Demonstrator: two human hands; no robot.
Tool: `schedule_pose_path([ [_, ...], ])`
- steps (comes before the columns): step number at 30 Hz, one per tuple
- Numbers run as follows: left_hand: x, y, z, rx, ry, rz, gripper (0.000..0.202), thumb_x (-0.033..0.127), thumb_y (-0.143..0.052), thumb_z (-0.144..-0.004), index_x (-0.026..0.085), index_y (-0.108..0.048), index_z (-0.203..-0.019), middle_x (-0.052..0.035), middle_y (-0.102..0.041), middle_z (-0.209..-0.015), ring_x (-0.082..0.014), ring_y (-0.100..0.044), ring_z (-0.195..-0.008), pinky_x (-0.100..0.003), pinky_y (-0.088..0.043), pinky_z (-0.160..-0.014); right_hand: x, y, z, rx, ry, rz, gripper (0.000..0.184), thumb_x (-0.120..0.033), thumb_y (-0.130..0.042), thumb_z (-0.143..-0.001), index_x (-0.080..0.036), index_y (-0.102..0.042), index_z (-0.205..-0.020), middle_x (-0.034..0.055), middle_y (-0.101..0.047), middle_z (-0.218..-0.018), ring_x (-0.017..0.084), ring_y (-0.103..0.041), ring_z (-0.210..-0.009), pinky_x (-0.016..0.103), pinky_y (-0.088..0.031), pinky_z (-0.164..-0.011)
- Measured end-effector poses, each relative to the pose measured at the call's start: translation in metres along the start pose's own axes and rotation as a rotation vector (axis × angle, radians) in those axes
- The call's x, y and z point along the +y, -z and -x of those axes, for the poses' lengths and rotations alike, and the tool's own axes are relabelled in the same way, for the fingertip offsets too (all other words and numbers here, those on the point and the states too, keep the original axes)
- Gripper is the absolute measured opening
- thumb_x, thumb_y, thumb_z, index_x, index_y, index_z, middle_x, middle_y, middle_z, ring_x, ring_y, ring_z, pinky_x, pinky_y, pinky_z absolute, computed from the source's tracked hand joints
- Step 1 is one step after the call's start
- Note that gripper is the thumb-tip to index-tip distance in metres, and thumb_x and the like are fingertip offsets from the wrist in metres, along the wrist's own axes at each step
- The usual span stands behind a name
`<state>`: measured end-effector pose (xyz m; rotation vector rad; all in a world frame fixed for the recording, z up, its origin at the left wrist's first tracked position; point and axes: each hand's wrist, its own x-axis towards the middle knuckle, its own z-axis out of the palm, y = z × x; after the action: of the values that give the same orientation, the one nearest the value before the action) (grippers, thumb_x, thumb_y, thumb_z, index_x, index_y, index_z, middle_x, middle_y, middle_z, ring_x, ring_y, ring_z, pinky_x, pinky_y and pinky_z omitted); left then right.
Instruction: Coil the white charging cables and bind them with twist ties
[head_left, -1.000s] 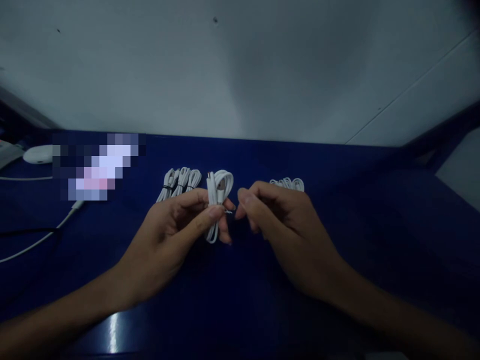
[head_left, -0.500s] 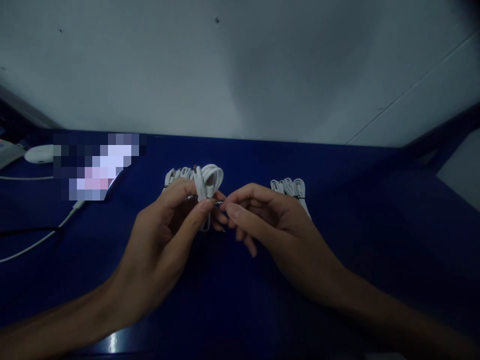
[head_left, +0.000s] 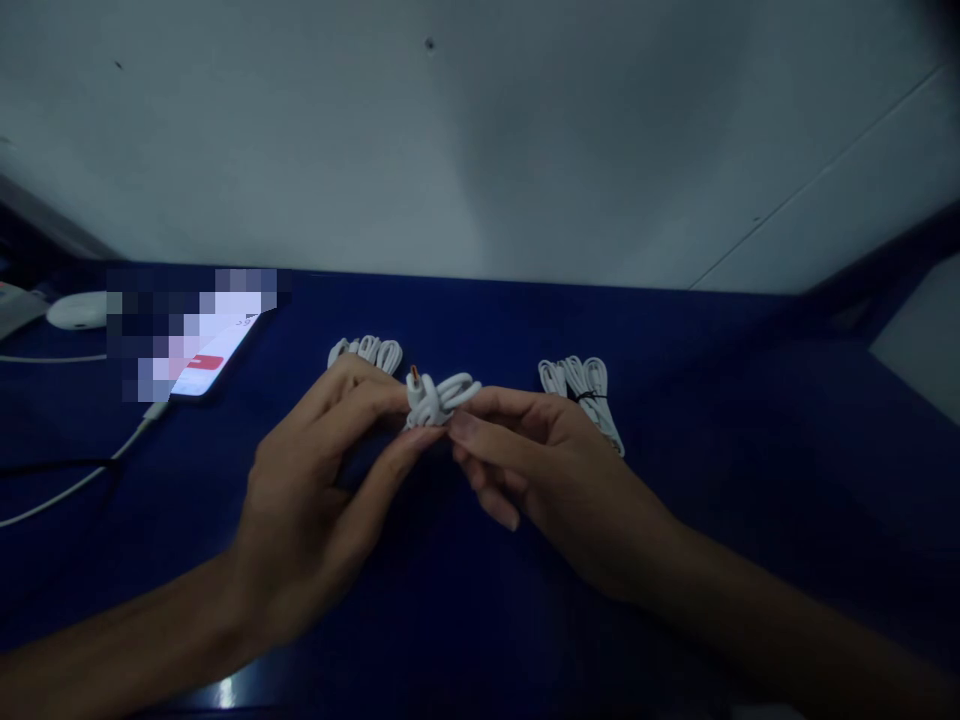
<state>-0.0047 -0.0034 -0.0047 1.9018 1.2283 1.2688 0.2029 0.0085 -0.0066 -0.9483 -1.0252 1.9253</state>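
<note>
Between my two hands is a coiled white cable (head_left: 439, 400), with an orange-tipped plug sticking up at its left end. My left hand (head_left: 315, 490) pinches the coil's left side between thumb and fingers. From the other side, my right hand (head_left: 540, 460) is closed on the coil's right end, thumb on top. Behind my left hand lies a bundle of white cables (head_left: 367, 352), partly hidden by the fingers. Just beyond my right hand rests another bundle of white cables (head_left: 581, 380), bound with a black tie.
A lit phone (head_left: 206, 370), partly pixelated, lies at the left with a white charging cable (head_left: 135, 440) plugged in. Near it are a white rounded object (head_left: 77, 310) and a dark cord. The blue table (head_left: 465, 620) meets a pale wall (head_left: 337, 140) at the back.
The coiled cable has turned and tipped lower, so its plug now points up at the left. My right hand has moved in from beside the coil and grips its right end.
</note>
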Motion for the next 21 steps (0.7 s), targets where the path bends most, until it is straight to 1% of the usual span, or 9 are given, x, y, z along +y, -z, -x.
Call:
schedule_pose_path([
  [3, 0.0004, 0.0002, 0.0005, 0.016, -0.035, -0.045, 0.022, 0.021, -0.080, -0.104, 0.040, -0.090, -0.109, 0.0007, -0.070, -0.095, -0.0234, -0.059, -0.081, -0.040, -0.052, -0.080, 0.0017, 0.0010, -0.0004, -0.024, -0.016, -0.054, 0.019, -0.037, -0.094, -0.097, -0.020, -0.085, -0.093, -0.0045, -0.068, -0.072, 0.007, -0.054, -0.053, 0.021, -0.047, -0.054],
  [5, -0.0003, 0.0009, 0.0018, 0.010, -0.042, -0.062, 0.028, 0.017, -0.080, -0.104, 0.043, -0.090, -0.112, 0.0013, -0.070, -0.097, -0.0222, -0.061, -0.082, -0.039, -0.053, -0.082, 0.0028, 0.0020, -0.0006, -0.050, -0.010, -0.077, 0.017, -0.034, -0.093, -0.098, -0.020, -0.085, -0.091, -0.0039, -0.070, -0.074, 0.007, -0.055, -0.054, 0.021, -0.048, -0.054],
  [9, -0.0019, 0.0026, 0.0048, -0.032, -0.067, -0.065, 0.035, 0.016, -0.079, -0.107, 0.046, -0.087, -0.123, -0.0013, -0.073, -0.106, -0.0245, -0.063, -0.090, -0.040, -0.054, -0.086, 0.0043, 0.0035, -0.0010, -0.076, 0.023, -0.054, 0.017, -0.037, -0.090, -0.102, -0.021, -0.086, -0.097, -0.0023, -0.074, -0.080, 0.007, -0.057, -0.054, 0.021, -0.048, -0.052],
  [12, -0.0005, 0.0025, 0.0051, -0.021, -0.071, -0.071, 0.030, 0.018, -0.078, -0.107, 0.043, -0.087, -0.121, -0.0017, -0.073, -0.104, -0.0251, -0.064, -0.089, -0.041, -0.056, -0.084, 0.0036, 0.0029, -0.0013, -0.088, 0.024, -0.053, 0.017, -0.037, -0.089, -0.104, -0.021, -0.087, -0.096, -0.0016, -0.074, -0.083, 0.007, -0.058, -0.056, 0.020, -0.050, -0.052],
  [15, 0.0005, 0.0019, 0.0034, 0.004, -0.067, -0.088, 0.020, 0.022, -0.079, -0.107, 0.039, -0.088, -0.113, 0.0000, -0.073, -0.099, -0.0228, -0.064, -0.082, -0.040, -0.057, -0.081, 0.0028, 0.0017, -0.0019, -0.089, 0.022, -0.087, 0.015, -0.033, -0.093, -0.100, -0.021, -0.086, -0.093, -0.0002, -0.075, -0.088, 0.009, -0.061, -0.063, 0.018, -0.052, -0.052],
  [18, -0.0030, 0.0022, 0.0020, -0.006, -0.118, -0.121, 0.023, 0.018, -0.077, -0.106, 0.038, -0.086, -0.113, 0.0003, -0.074, -0.099, -0.0217, -0.066, -0.081, -0.039, -0.059, -0.079, 0.0030, 0.0010, -0.0025, -0.079, 0.037, -0.097, 0.014, -0.032, -0.094, -0.098, -0.021, -0.087, -0.096, 0.0001, -0.075, -0.088, 0.010, -0.064, -0.068, 0.017, -0.053, -0.053],
  [21, -0.0092, 0.0029, 0.0030, -0.035, -0.178, -0.159, 0.024, 0.014, -0.075, -0.105, 0.034, -0.084, -0.115, 0.0000, -0.074, -0.102, -0.0207, -0.070, -0.081, -0.038, -0.060, -0.078, 0.0031, 0.0001, -0.0024, -0.050, 0.062, -0.067, 0.014, -0.033, -0.093, -0.099, -0.021, -0.087, -0.097, -0.0005, -0.075, -0.084, 0.009, -0.064, -0.066, 0.016, -0.053, -0.054],
])
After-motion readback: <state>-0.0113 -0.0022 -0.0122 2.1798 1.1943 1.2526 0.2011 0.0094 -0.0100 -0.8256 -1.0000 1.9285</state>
